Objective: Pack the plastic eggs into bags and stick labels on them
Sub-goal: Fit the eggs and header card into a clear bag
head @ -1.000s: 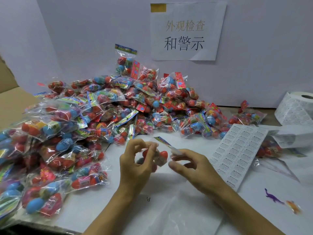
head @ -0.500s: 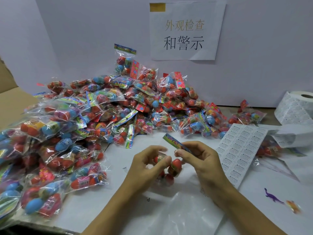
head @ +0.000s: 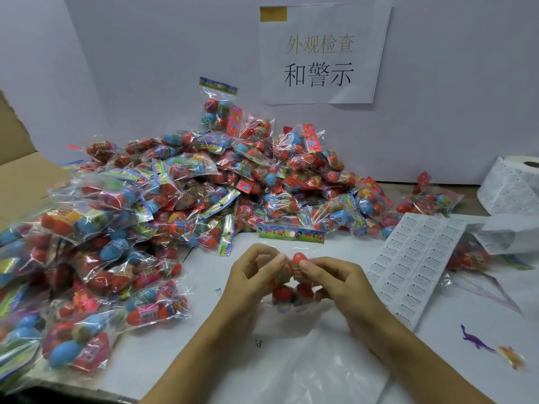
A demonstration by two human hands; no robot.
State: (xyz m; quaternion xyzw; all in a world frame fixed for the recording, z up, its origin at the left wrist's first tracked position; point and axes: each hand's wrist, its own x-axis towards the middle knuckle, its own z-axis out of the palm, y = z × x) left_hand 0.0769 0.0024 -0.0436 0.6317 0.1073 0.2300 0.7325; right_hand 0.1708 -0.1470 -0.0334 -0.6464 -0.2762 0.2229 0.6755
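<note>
Dangling above the white table (head: 221, 354), a clear bag of red plastic eggs (head: 293, 282) is pinched from both sides: left hand (head: 250, 282) and right hand (head: 339, 284), fingers curled on it. Behind, a heap of packed bags (head: 186, 193); right, a label sheet (head: 414, 263).

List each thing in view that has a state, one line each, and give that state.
Bag of plastic eggs: upright, held by both hands.
Left hand: pinching the bag.
Right hand: gripping the bag.
Label sheet: flat on the table.
Label roll: partly unrolled.
Pile of packed bags: heaped against the wall.
</note>
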